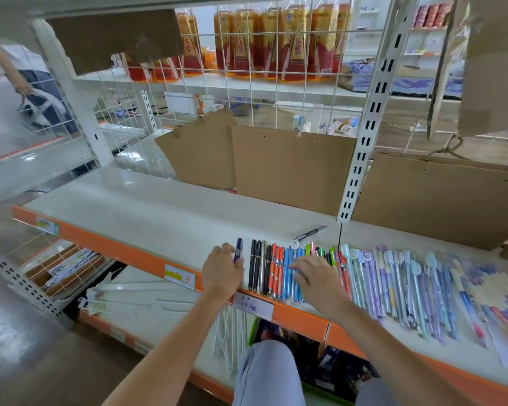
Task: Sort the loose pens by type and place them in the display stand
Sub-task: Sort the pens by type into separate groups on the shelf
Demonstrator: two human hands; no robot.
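Pens: three black (257, 268), one dark blue (238, 249) pinched by left hand (221, 271); right hand (316, 276) spread.

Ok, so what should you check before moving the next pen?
1. Left hand has the dark blue pen firmly: cannot tell, the fingers touch it but a grip does not show.
2. Right hand carries nothing: ok, fingers spread flat on the blue pens.
3. Black pens lie together: ok.
4. Orange pens lie together: ok.
5. No pen left outside the row: not ok, one black marker lies apart behind it.
6. Bare shelf for more pens: ok, to the left.
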